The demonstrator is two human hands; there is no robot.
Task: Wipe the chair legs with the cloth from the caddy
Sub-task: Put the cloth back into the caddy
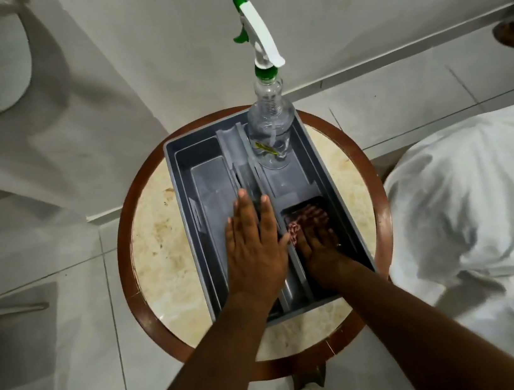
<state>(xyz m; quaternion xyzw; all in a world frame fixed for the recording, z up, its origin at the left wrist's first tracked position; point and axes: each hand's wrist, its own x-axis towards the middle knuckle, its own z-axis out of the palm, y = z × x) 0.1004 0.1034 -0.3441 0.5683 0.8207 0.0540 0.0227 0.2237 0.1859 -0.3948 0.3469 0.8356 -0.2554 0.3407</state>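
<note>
While caddy (327, 165) holds bottle (269, 137), cloth (294, 230)

1. Caddy (347, 215) stands on the round table (156, 242), near its centre.
2. Spray bottle (268, 133) stands upright in the caddy's far right compartment.
3. Cloth (294, 232) lies in the near right compartment, under the right hand (317, 242).
4. Left hand (252, 245) rests flat across the central divider and left compartment.
</note>
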